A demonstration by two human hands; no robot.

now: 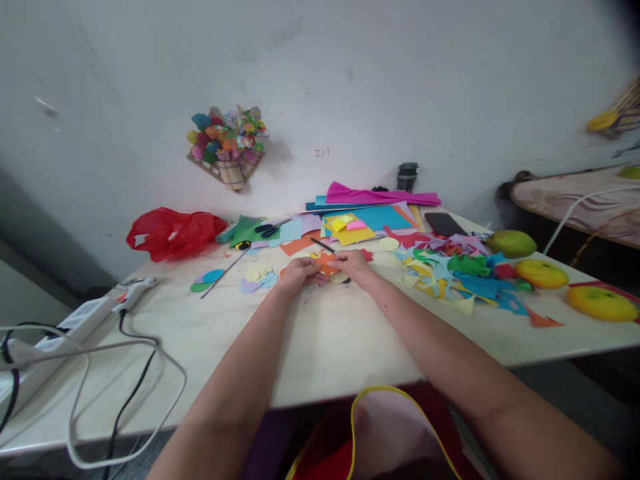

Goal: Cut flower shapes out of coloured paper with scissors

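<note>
Between my two hands is an orange paper cut-out [327, 263] with a lobed, flower-like edge. My left hand [299, 275] pinches its left side, and my right hand [353, 265] has its fingers closed on the right side. A dark pencil [323, 245] lies just beyond my fingers. Close by my right hand is a red paper piece [367, 255], partly covered. Under my fingers a pale round piece [340, 277] shows in part. Left of my left hand lie cream and lilac paper cut-outs [259, 277].
Scissors [267, 229], coloured sheets [380, 219] and a red plastic bag [175, 233] lie at the back. Paper scraps [450, 267] spread to the right, beside yellow-green fruits [543, 273] and a phone [444, 224]. A power strip [75, 333] with loose cables is at left.
</note>
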